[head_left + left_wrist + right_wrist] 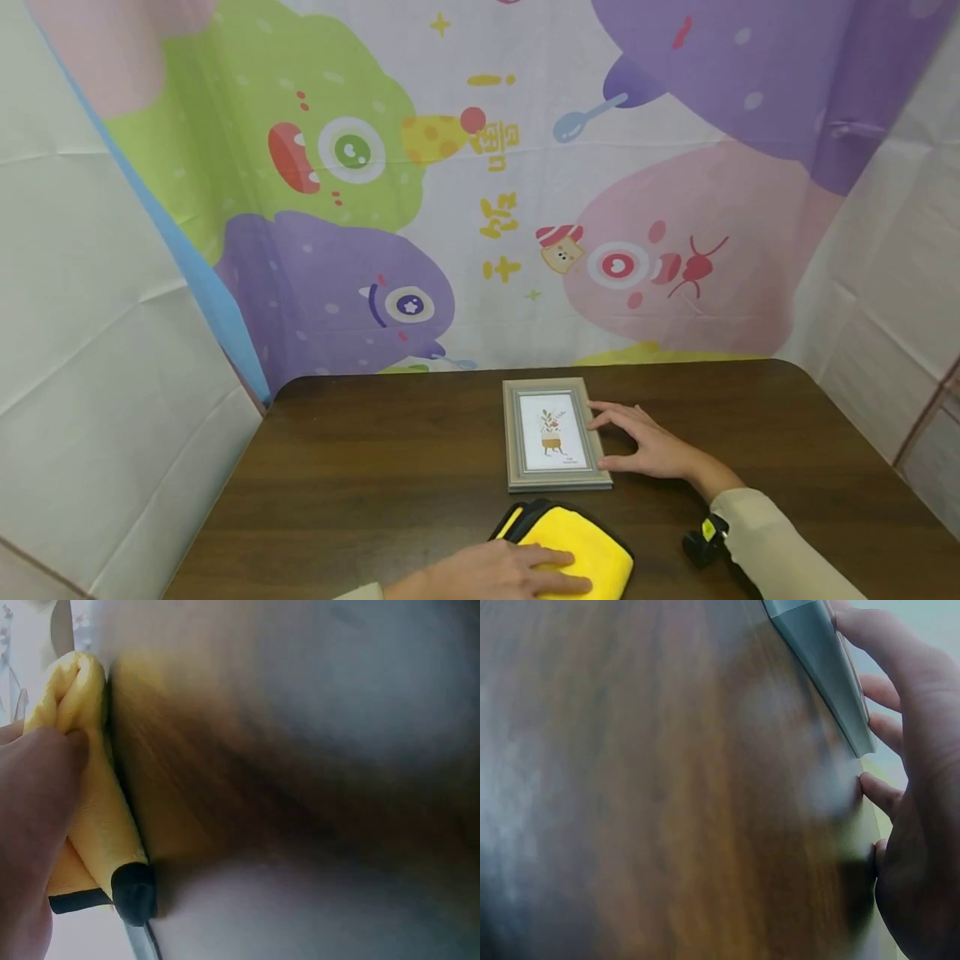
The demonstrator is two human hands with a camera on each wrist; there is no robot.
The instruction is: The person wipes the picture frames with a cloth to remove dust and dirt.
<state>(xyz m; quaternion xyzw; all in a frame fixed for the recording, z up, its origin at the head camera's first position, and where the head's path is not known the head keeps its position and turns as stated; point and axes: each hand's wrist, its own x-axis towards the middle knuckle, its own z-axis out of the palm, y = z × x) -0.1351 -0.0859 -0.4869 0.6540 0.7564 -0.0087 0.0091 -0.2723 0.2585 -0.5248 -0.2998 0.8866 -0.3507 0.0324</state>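
Before a cartoon backdrop [465,192], my right hand [651,443], fingers spread, touches the right edge of a picture frame [551,442] lying lengthwise away from me on the table [360,467], while my left hand [487,571], farther off, rests straight-fingered on a yellow cloth [596,546].

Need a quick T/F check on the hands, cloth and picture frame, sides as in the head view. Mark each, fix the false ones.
1. The left hand holds the yellow cloth. True.
2. The right hand touches the right edge of the picture frame. True.
3. The yellow cloth covers the picture frame. False: it is on the near side of it, leaving the print in view.
4. The picture frame lies face up on the tabletop. True.
5. The yellow cloth is edged in white. False: its edge is black.
6. The tabletop is pale grey. False: it is dark brown.
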